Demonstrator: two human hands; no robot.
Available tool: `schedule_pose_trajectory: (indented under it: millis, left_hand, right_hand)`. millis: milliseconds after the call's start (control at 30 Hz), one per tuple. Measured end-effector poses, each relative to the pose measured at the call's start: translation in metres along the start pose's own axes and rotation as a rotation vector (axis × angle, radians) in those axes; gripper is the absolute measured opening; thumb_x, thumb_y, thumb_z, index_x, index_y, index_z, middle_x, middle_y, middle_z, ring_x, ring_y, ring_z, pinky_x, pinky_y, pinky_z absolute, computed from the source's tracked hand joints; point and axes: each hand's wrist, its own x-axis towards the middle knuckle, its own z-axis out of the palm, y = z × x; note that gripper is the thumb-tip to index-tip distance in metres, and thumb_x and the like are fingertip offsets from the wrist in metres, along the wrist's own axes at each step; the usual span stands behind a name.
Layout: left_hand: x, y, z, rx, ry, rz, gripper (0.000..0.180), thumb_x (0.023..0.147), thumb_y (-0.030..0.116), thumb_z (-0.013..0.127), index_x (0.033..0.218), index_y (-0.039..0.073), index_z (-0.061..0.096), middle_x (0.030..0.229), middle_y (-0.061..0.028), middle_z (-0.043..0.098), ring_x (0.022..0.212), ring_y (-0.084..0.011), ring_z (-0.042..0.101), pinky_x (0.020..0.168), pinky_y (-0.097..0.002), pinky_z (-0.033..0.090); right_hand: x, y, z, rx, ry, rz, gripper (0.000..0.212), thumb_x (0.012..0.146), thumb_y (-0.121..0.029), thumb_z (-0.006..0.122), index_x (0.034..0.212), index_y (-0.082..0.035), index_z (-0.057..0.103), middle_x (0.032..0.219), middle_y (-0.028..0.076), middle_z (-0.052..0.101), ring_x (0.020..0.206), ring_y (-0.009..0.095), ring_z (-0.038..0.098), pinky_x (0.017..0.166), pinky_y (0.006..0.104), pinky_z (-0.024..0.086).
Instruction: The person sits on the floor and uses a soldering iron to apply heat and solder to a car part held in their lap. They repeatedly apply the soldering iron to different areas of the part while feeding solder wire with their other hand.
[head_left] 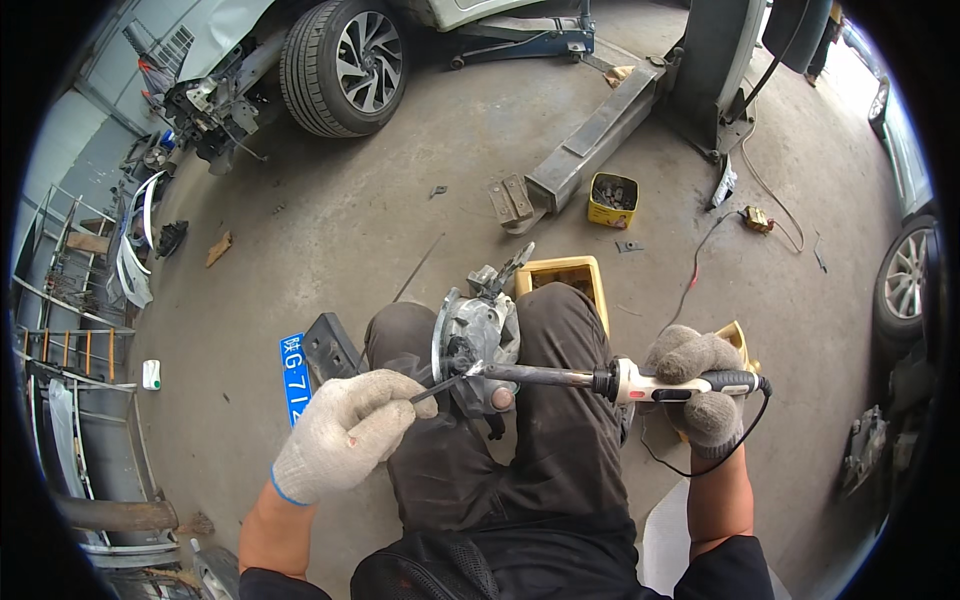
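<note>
My right hand [700, 378], in a grey knit glove, is closed around the cream and black handle of a soldering iron [540, 375]. Its long metal barrel points left, and its tip is at the thin dark rod [440, 389] pinched in my gloved left hand [355, 430]. A little white shows where tip and rod meet. Just behind that spot, a rounded grey and black car part [470, 330], like a lamp housing, rests between my knees. Whether the tip touches the part I cannot tell. A black cord loops down from the iron's handle.
Around my legs are a yellow container [565, 268], a blue licence plate [293, 375] and a black plastic piece [333, 350]. Farther off stand a yellow tub of small metal parts [613, 200], a lift arm [600, 140] and a car wheel [345, 70]. A cable [697, 255] crosses the floor at right.
</note>
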Motion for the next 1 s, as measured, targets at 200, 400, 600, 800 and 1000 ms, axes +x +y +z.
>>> schedule_pose_trajectory:
  millis: [200,400,600,800,1000]
  left_hand:
    - [0.001,-0.004,0.018,0.451,0.358,0.533,0.016,0.080,0.000,0.061,0.094,-0.004,0.067,0.067,-0.0090,0.062,0.056,-0.0192,0.059,0.055,-0.0304,0.047]
    - [-0.001,-0.002,0.019,0.688,0.414,0.703,0.017,0.080,0.001,0.067,0.096,-0.003,0.067,0.069,-0.0153,0.065,0.056,-0.0273,0.064,0.055,-0.0325,0.051]
    - [-0.005,-0.002,0.026,0.392,0.316,0.368,0.014,0.087,0.003,0.059,0.092,-0.006,0.067,0.065,-0.0069,0.062,0.056,-0.0099,0.056,0.054,-0.0258,0.045]
    - [-0.006,-0.007,0.031,0.154,0.281,0.236,0.016,0.089,0.005,0.056,0.092,-0.005,0.067,0.062,-0.0005,0.057,0.054,-0.0041,0.048,0.049,-0.0218,0.038]
    - [-0.006,0.004,0.031,-0.075,0.219,0.073,0.020,0.091,0.010,0.054,0.092,-0.005,0.066,0.056,0.0019,0.052,0.048,-0.0029,0.042,0.044,-0.0210,0.033]
  right_hand:
    - [-0.001,-0.002,0.002,0.018,0.008,0.050,0.045,0.071,-0.036,0.084,0.093,0.001,0.070,0.086,0.012,0.066,0.077,0.023,0.062,0.069,0.0349,0.050]
    - [-0.001,-0.005,0.004,0.017,0.001,0.062,0.045,0.072,-0.037,0.083,0.094,0.001,0.070,0.084,0.012,0.066,0.076,0.022,0.062,0.066,0.0336,0.050]
    - [-0.006,0.006,-0.009,0.064,-0.032,-0.011,0.044,0.074,-0.031,0.083,0.098,0.001,0.065,0.086,0.015,0.061,0.071,0.025,0.063,0.054,0.0346,0.056]
    - [-0.006,0.000,0.000,0.081,0.030,0.065,0.044,0.072,-0.037,0.082,0.092,0.001,0.070,0.085,0.013,0.067,0.076,0.024,0.062,0.070,0.0357,0.050]
    - [-0.003,0.006,-0.002,0.065,-0.010,0.035,0.043,0.072,-0.036,0.083,0.091,0.000,0.071,0.087,0.013,0.068,0.081,0.026,0.063,0.076,0.0381,0.050]
